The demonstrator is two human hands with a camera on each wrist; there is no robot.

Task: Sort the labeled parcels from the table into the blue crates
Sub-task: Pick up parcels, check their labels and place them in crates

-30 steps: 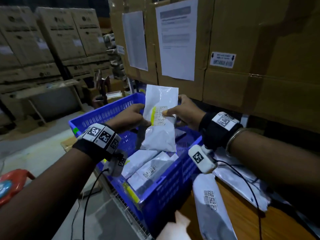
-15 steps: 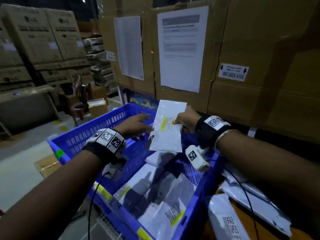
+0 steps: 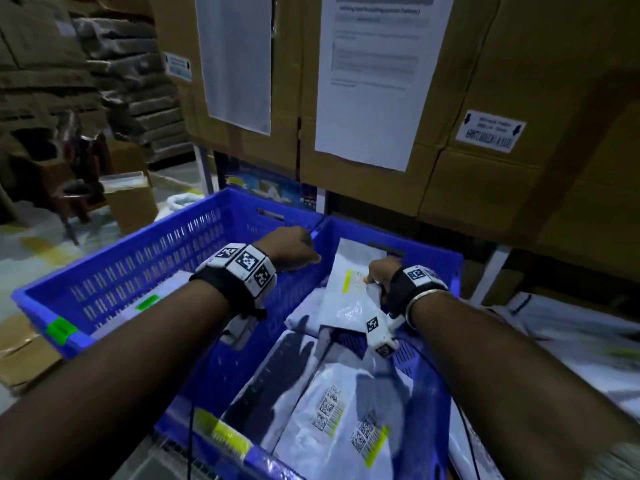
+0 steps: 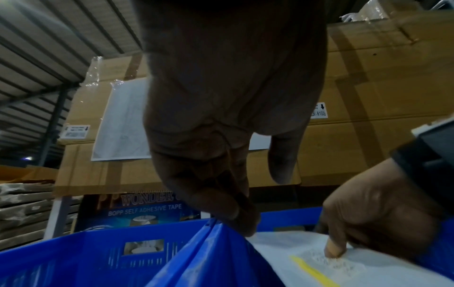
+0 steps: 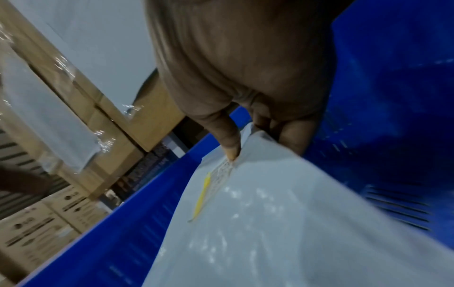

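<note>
My right hand point(image 3: 379, 271) pinches a white parcel point(image 3: 346, 306) by its upper edge, thumb on the label with a yellow stripe. The parcel point(image 5: 270, 213) leans low inside the right blue crate point(image 3: 398, 233), against its far wall and over other parcels. My left hand point(image 3: 294, 252) hangs above the rim shared by the two crates, fingers point(image 4: 221, 194) loosely curled and holding nothing. The left blue crate point(image 3: 138, 258) holds parcels, one with a green mark point(image 3: 149, 301). Several labelled white parcels point(image 3: 346, 420) fill the near part of the right crate.
Tall cardboard boxes point(image 3: 485, 185) with paper sheets point(image 3: 370, 81) taped on stand right behind the crates. More white parcels point(image 3: 571, 334) lie on the table to the right. An open carton point(image 3: 131, 199) and flat cardboard stacks sit on the floor at the left.
The left hand let go of the parcel and drew back over the crate rim. The right hand carried the parcel down into the right crate.
</note>
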